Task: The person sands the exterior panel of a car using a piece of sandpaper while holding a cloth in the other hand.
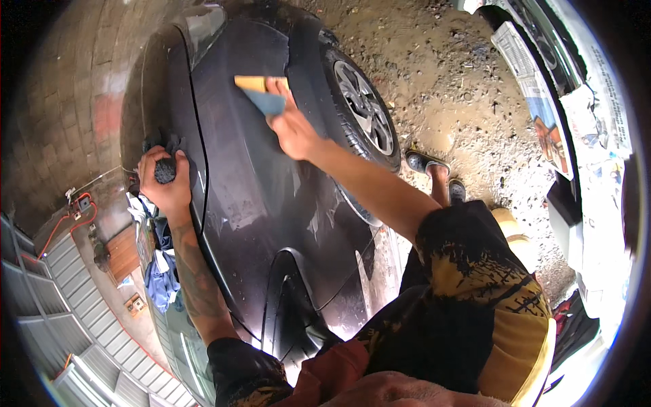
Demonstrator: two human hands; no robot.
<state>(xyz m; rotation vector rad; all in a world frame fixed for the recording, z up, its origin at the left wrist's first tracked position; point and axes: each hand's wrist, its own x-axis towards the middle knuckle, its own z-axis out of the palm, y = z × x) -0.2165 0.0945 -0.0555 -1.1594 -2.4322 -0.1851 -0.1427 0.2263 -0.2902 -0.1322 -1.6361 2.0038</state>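
Observation:
My right hand (pixel 295 129) reaches out over the dark grey car fender (pixel 251 136). Its fingers are closed on a flat yellow and blue-grey pad (pixel 261 95), blurred a little by motion; whether the pad touches the panel I cannot tell. Farther left, past the panel seam, my left hand (pixel 165 186) rests at the edge of the hood (pixel 156 88), wrapped around a crumpled black cloth (pixel 165 170). Some of that cloth sticks out beyond the fingers. Faint pale smears and wet-looking patches mark the fender.
A front wheel (pixel 364 105) with a silver rim stands right of the fender. Muddy, stony ground (pixel 454 81) lies beyond it. Paper-covered bodywork (pixel 536 102) rises at far right. Clothes (pixel 161 271), an orange cord (pixel 57 230) and a brick wall (pixel 68 115) are at left.

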